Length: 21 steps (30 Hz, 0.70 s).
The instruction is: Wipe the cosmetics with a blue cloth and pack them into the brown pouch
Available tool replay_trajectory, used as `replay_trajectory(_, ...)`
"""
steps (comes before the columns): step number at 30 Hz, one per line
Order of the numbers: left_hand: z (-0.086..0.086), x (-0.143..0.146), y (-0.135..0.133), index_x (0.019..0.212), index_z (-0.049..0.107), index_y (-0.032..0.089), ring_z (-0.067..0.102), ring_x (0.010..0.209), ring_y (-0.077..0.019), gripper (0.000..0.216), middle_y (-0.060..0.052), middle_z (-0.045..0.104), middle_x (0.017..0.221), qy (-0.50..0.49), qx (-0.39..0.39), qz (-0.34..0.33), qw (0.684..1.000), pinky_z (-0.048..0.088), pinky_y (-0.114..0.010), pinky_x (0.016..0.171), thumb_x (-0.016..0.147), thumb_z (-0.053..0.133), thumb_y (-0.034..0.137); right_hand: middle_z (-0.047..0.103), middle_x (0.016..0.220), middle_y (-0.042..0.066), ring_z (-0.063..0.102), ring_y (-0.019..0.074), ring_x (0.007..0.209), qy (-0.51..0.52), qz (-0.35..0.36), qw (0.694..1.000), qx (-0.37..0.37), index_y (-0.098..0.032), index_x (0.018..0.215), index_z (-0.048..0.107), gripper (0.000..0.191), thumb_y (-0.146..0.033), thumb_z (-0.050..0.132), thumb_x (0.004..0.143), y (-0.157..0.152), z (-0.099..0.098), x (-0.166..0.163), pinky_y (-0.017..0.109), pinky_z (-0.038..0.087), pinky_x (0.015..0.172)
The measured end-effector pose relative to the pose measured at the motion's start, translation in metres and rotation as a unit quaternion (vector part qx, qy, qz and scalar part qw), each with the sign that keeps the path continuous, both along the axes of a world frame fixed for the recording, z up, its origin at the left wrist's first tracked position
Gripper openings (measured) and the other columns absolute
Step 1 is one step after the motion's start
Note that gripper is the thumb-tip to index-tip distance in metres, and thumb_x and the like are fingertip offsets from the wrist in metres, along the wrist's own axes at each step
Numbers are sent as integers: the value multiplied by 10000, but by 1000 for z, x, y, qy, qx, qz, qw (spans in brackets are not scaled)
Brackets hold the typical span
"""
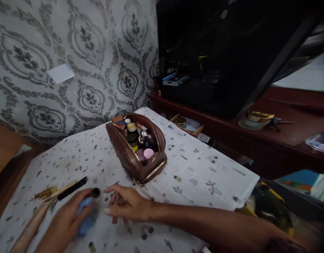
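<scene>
My left hand (pixel 68 219) is low at the front left, its fingers closed round a blue cloth-like thing (pixel 86 215); motion blurs it. My right hand (pixel 126 203) reaches in from the right and hovers over the patterned white cloth (pixel 201 175), fingers spread and pointing left, holding nothing. A small black cap (pixel 96 192) lies between the two hands. A black pen-like stick (pixel 72 188), a gold tube (pixel 45 192) and a pale wooden stick (pixel 30 226) lie at the left. An open brown leather pouch (pixel 137 149) full of small bottles and jars sits behind the hands.
Patterned wallpaper with a white paper patch (pixel 60 73) fills the back left. A dark red wooden shelf (pixel 272 140) with a gold-lidded jar (pixel 257 120) runs along the right, under a large black object (pixel 230 52). Books and clutter lie at the lower right.
</scene>
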State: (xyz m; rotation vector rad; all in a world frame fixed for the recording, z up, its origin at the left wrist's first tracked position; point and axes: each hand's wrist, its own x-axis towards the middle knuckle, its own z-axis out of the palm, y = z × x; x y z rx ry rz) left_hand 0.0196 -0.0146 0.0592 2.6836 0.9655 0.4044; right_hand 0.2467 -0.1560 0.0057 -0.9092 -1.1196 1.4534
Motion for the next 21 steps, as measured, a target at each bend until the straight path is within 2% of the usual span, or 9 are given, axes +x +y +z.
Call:
replay_trajectory(1,-6,15,-14,1122,720,308,747,962,-245,367,-25,770,1112,25,-12,-46,999,615,-301,797,855,583,519,573,855,-23,582,64,542,-20,-16,1000,8,-207,1279,511,588,-530,709,829,-1,1,1,159,418,451)
replay_trajectory(4,-13,41,-41,1152,705,317,749,967,-229,328,-22,762,1127,37,0,-68,997,619,-287,786,894,553,450,552,731,-52,550,58,512,-68,-68,995,18,-193,1195,556,344,-428,583,945,-4,3,4,157,393,477)
replay_trajectory(9,-8,45,-53,1123,715,296,732,984,-235,332,-33,756,1112,-42,-49,-19,998,601,-285,834,868,592,470,525,638,-72,527,72,479,-118,-107,987,11,-180,1049,600,229,-365,624,916,-4,9,9,177,376,487)
replay_trajectory(12,-13,48,-55,1008,759,260,726,956,-271,373,-46,774,1037,-104,-118,52,986,599,-305,842,749,709,522,526,593,-71,526,77,478,-116,-103,988,17,-171,904,602,164,-333,623,914,-4,13,11,179,385,499)
replay_trajectory(15,-27,55,-58,889,753,209,715,861,-273,450,-56,770,915,-185,-184,193,946,602,-300,767,654,760,593,539,575,-67,541,82,507,-90,-103,990,27,-165,869,592,129,-282,635,902,-3,15,13,170,398,510)
replay_trajectory(17,-36,59,-59,918,736,181,702,828,-262,526,-60,754,872,-244,-217,276,904,595,-295,713,649,749,633,555,589,-60,548,81,531,-82,-106,990,34,-163,878,609,99,-256,640,895,-1,13,13,166,406,523)
replay_trajectory(19,-45,61,-60,1027,717,161,703,850,-258,599,-67,746,894,-291,-251,320,866,590,-299,713,657,753,631,570,605,-57,549,81,540,-82,-105,990,34,-164,899,631,89,-246,658,878,0,10,13,166,412,528)
replay_trajectory(21,-51,60,-59,1117,694,149,710,877,-257,651,-79,743,922,-321,-292,330,838,589,-308,736,659,775,604,583,616,-55,555,84,547,-88,-103,990,36,-167,936,646,93,-236,658,875,0,6,11,169,416,536)
